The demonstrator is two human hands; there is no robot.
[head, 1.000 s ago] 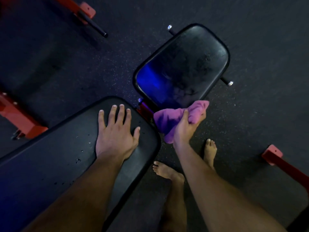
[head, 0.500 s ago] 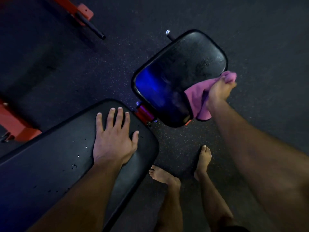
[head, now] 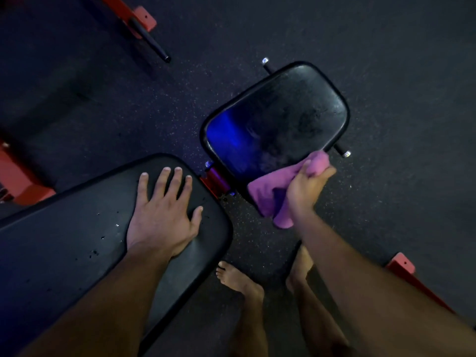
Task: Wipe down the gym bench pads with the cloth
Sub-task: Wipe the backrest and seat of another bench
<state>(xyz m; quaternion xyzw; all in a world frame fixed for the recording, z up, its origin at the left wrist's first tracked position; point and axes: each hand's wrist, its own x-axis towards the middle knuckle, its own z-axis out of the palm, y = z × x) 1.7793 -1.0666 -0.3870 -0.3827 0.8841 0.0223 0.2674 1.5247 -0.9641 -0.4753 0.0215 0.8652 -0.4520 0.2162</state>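
Cloth (head: 270,191) is purple, soft and light, bunches and drapes freely; no stiffness, so it only wipes where a palm or fingers push it flat. Best taken as a wad in the fist, as here. It lies over the near right corner of the seat pad (head: 278,119), part of it hanging off the edge toward the floor (head: 386,73).

Right hand (head: 306,189) grips the cloth, fingers curled round the bunched top end. Left hand (head: 162,215) lies flat with fingers spread on the back pad (head: 64,253), holding nothing, looks like bracing.

Pads look like smooth black vinyl, firm, likely slick when wet; seat pad shows smears and a blue light reflection, back pad has small droplets or specks near the left hand. Judging by that, back pad not yet wiped.

Versus half a second ago: right hand and cloth have come back from the pad's far right edge to the near corner, a stroke along that side. Left hand has stayed put. Bare feet (head: 239,282) shifted only slightly.
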